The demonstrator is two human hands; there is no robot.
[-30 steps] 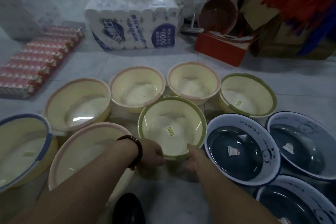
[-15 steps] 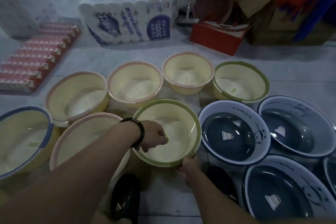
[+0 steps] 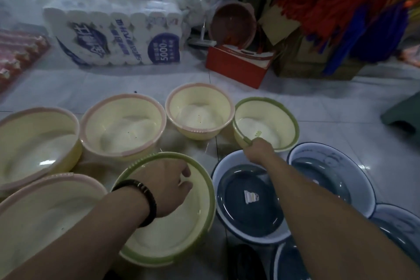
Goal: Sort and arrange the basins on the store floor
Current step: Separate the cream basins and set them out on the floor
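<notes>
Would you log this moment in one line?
left hand: over near green-rimmed cream plastic basin; right hand: grips far green-rimmed cream plastic basin

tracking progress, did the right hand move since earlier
Yes: the right hand went forward from the near green-rimmed basin to grip the far green-rimmed basin.

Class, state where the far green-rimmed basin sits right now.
Head view, right of centre: the far green-rimmed basin ends the back row, right of a pink-rimmed basin and behind a dark blue basin, its near rim gripped by the right hand.
</notes>
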